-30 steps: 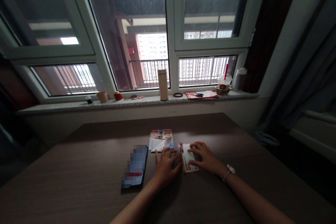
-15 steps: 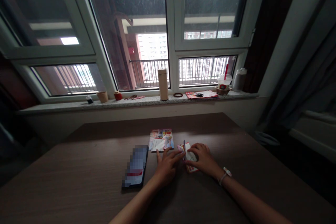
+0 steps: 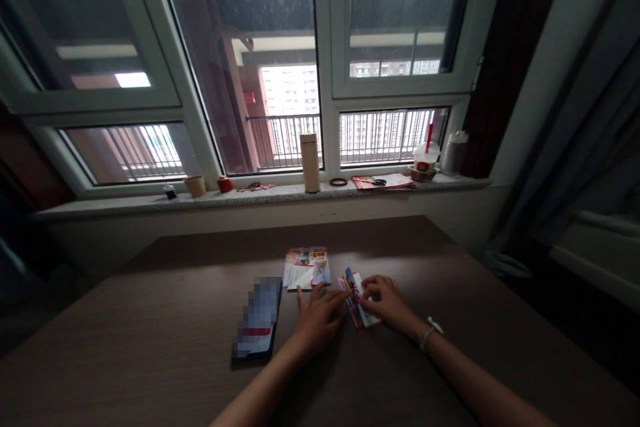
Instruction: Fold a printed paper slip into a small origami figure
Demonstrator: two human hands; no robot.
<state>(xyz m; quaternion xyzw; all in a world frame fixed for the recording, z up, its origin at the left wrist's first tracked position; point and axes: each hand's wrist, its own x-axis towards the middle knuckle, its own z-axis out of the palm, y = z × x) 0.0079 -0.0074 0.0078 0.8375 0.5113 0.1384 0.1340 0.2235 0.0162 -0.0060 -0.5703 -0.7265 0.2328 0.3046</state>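
A small colourful printed leaflet (image 3: 358, 312) lies on the table, with a narrow folded strip standing up along its middle. My right hand (image 3: 389, 300) pinches this strip between thumb and fingertips. From the other side, my left hand (image 3: 319, 317) rests with fingers spread, its fingertips at the leaflet's left part. Just beyond my left hand lies another printed leaflet (image 3: 321, 267), partly covered by a white folded paper piece (image 3: 300, 277). Left of that hand is a phone (image 3: 263, 320), its screen blurred out.
The brown table (image 3: 150, 320) stands before a windowsill (image 3: 280, 195). Along the sill are a paper cup (image 3: 195, 186), a red spool (image 3: 225, 184), a beige flask (image 3: 311, 163), a dark bracelet (image 3: 339, 181), scissors (image 3: 379, 181) on red-edged papers, a drink cup (image 3: 427, 157) and a grey bottle (image 3: 455, 153).
The leaflet's standing flap has tipped over to the left side, showing its coloured print. My right fingers have drawn together at it; my left hand stays nearly in place.
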